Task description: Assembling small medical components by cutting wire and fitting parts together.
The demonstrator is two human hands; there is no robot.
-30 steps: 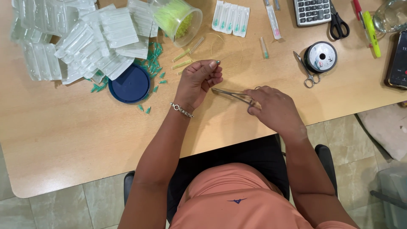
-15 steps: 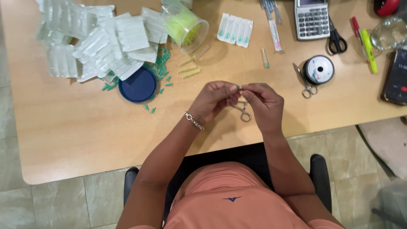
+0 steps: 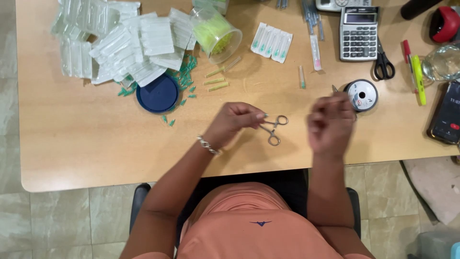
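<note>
We grip the small metal clamp (image 3: 273, 128) in our left hand (image 3: 235, 122), while our blurred right hand (image 3: 330, 122) hangs closed near the wire spool (image 3: 361, 95), seemingly pinching something we cannot make out.

The hands part: the right hand (image 3: 330, 122) lifts away toward the spool, leaving the small metal forceps (image 3: 273, 128) with the left hand (image 3: 235, 122).

Both hands hover curled, left hand (image 3: 235, 122) pinching, right hand (image 3: 330, 122) loosely fisted and blurred.
</note>
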